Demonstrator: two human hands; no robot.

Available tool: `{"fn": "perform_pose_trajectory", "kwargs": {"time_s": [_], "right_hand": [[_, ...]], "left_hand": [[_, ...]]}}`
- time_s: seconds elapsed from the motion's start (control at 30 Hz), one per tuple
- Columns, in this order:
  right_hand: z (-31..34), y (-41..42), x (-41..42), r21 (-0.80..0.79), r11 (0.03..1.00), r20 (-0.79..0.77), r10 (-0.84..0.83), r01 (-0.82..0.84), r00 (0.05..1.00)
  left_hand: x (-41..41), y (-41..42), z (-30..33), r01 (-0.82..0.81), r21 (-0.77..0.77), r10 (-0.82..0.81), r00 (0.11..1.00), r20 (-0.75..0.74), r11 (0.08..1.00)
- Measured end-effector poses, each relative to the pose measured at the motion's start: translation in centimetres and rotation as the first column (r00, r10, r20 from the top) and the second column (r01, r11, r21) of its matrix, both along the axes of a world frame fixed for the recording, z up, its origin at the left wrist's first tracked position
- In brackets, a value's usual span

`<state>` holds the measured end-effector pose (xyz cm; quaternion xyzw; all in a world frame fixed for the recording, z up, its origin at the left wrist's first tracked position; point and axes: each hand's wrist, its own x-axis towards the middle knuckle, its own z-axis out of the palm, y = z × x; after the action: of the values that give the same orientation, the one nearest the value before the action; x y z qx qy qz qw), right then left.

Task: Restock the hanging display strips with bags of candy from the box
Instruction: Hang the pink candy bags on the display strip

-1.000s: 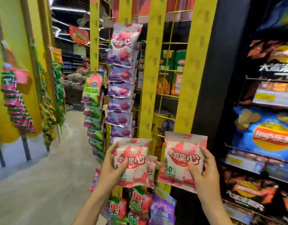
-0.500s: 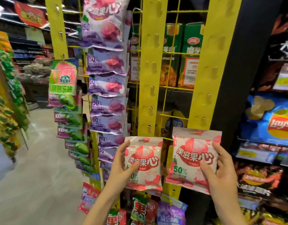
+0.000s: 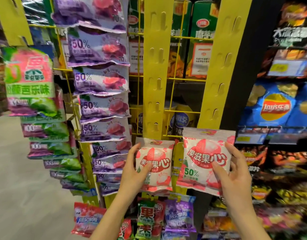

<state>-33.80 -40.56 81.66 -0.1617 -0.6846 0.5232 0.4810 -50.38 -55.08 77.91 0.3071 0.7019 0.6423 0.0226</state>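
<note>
1. A person's left hand (image 3: 135,170) grips a pink-and-white plastic candy bag (image 3: 155,164), thumb across its front, the bag's top seam level with the lowest bare hook of the middle yellow slotted hanging strip (image 3: 156,70), seemingly lined up for hanging
2. The right hand (image 3: 235,170) clasps a second, matching pink-and-white bag (image 3: 205,160) by its right edge, held up at the foot of the right yellow strip (image 3: 223,66)
3. Both strips stand bare above the bags; a neighbouring column of purple candy bags (image 3: 102,80) hangs full to the left
4. The supply box is out of view
</note>
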Motion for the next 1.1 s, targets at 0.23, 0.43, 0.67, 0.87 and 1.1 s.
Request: {"fn": "perform_pose_trajectory", "kwargs": {"time_s": [0.23, 0.43, 0.67, 0.87, 1.1], "right_hand": [[0.2, -0.5, 0.4, -0.005, 0.999, 0.021, -0.032, 0.032, 0.999], [-0.4, -0.4, 0.6, -0.034, 0.999, 0.02, -0.014, 0.015, 1.0], [-0.4, -0.4, 0.9, -0.045, 0.999, 0.022, -0.008, 0.009, 1.0], [-0.4, -0.2, 1.4, -0.047, 0.999, 0.021, -0.015, 0.016, 1.0], [-0.2, -0.5, 1.6, -0.005, 1.0, 0.012, -0.007, 0.007, 1.0]], "left_hand": [[0.4, 0.1, -0.9, -0.029, -0.026, 0.03, 0.999, 0.015, 0.999], [0.9, -0.3, -1.3, -0.026, -0.063, 0.028, 0.999, 0.022, 0.998], [1.7, 0.0, -1.6, -0.127, -0.103, 0.125, 0.992, -0.027, 0.987], [2.6, 0.4, 0.3, -0.203, -0.136, 0.179, 0.97, -0.167, 0.97], [2.4, 1.4, 2.9, -0.175, -0.192, 0.155, 0.981, -0.114, 0.966]]}}
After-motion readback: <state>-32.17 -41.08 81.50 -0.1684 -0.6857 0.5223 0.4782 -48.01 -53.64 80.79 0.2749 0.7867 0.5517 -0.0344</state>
